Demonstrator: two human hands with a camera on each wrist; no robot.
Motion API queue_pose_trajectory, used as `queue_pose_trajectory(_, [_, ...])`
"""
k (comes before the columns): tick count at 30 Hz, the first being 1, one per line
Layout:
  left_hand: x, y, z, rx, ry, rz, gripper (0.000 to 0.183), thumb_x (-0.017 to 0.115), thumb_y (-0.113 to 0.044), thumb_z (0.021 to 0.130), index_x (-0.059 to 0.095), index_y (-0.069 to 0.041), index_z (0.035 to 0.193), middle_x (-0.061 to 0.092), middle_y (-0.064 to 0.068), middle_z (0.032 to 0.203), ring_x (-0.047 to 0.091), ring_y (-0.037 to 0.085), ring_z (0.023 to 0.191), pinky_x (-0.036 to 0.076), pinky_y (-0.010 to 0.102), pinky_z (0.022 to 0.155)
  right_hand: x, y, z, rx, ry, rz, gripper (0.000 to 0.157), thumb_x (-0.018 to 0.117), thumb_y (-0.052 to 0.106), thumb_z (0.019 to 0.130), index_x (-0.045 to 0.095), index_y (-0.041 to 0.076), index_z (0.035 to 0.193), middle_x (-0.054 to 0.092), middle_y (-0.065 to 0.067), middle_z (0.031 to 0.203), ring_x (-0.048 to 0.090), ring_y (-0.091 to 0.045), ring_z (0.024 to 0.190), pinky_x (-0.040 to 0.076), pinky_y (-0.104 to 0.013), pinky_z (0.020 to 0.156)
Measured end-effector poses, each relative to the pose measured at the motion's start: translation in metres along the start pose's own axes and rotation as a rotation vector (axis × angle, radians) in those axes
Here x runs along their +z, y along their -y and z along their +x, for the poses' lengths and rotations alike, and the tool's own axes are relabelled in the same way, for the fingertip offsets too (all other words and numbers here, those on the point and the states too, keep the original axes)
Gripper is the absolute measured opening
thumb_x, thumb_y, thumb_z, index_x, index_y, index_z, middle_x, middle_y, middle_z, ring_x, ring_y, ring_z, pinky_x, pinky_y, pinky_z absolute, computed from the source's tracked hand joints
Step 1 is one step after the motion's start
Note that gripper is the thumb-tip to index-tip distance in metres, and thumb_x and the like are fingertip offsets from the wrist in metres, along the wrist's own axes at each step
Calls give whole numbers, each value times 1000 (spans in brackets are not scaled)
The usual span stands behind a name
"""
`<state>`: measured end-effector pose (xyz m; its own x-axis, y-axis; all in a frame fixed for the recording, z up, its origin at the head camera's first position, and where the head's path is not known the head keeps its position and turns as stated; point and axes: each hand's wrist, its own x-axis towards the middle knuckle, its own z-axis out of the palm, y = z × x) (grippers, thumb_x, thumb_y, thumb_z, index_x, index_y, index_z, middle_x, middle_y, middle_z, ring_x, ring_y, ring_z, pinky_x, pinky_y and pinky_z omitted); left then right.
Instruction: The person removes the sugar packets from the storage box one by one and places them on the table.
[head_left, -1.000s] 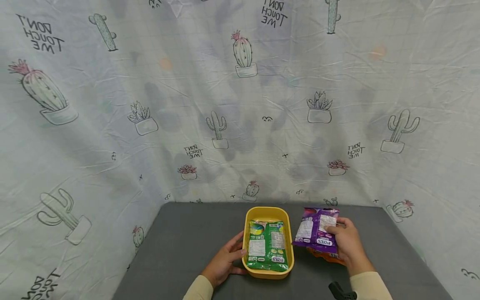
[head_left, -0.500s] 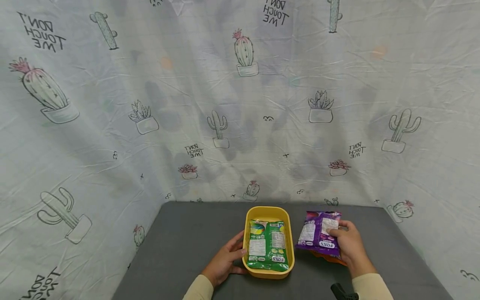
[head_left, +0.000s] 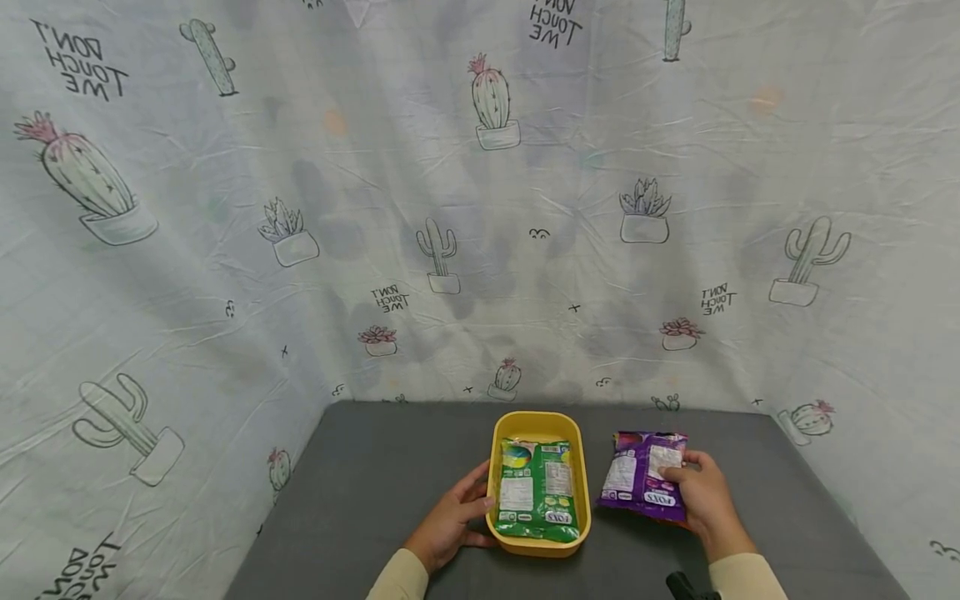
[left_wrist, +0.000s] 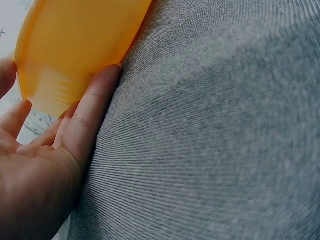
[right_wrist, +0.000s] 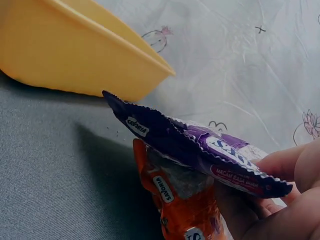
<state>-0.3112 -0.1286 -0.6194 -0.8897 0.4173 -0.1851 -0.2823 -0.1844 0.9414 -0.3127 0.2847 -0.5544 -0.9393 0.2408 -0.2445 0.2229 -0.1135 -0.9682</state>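
A yellow plastic tub [head_left: 536, 550] stands on the dark grey table, with a green candy bag [head_left: 537, 492] lying in it. Spread along the tub's left side is my left hand [head_left: 453, 512]; in the left wrist view its fairly straight fingers [left_wrist: 85, 120] touch the outer wall. Right of the tub, my right hand [head_left: 705, 504] pinches the right edge of a purple candy bag [head_left: 641, 471], thumb on top. Directly beneath, an orange candy bag [right_wrist: 190, 205] shows in the right wrist view; I cannot tell whether the fingers hold it too.
A white sheet [head_left: 555, 267] printed with cacti hangs behind and at both sides of the grey tabletop [head_left: 375, 467]. A black strap-like piece [head_left: 682, 586] sits by the right sleeve. A gap separates the tub from the purple bag.
My right hand and the purple bag have shifted slightly right and toward me, and less of the orange bag shows beneath. The left hand and the tub have stayed put.
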Motion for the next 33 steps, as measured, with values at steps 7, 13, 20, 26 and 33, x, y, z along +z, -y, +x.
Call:
queue_pose_trajectory(7, [2,-2,0,2,2,-6,78,68,-18,111,25,-15,176,36,25,170,60,39,131,60,65,84,-5,-6,4,4,-7,12,52,60,-6,104,31,-8,146,67,-12,98,74,-22,76,65,-43,68])
queue_pose_trajectory(13, [2,-2,1,3,-3,-13,77,67,-17,111,26,-15,175,39,25,168,62,39,129,60,65,84,-8,-13,8,-11,-26,-41,49,63,-7,103,34,-8,142,67,-5,90,72,-18,71,64,-38,63])
queue_pose_trajectory(20, [2,0,4,9,-10,-15,76,67,-15,110,27,-15,175,43,25,165,63,38,126,61,64,83,-9,-17,12,-49,-69,-165,52,67,-3,102,35,-14,143,67,-11,97,69,-15,72,61,-33,62])
queue_pose_trajectory(26, [2,-2,3,8,-5,-15,76,67,-16,110,27,-15,175,43,25,165,63,37,127,61,63,83,-11,-20,11,-73,-146,-318,64,71,4,102,33,-22,147,58,-36,120,65,-17,81,56,-30,64])
queue_pose_trajectory(33, [3,-2,2,2,-1,-20,76,67,-17,111,27,-14,175,42,25,166,63,38,126,61,63,84,-11,-27,9,-104,-243,-391,61,74,3,99,39,-23,141,60,-42,121,67,-38,94,53,-31,65])
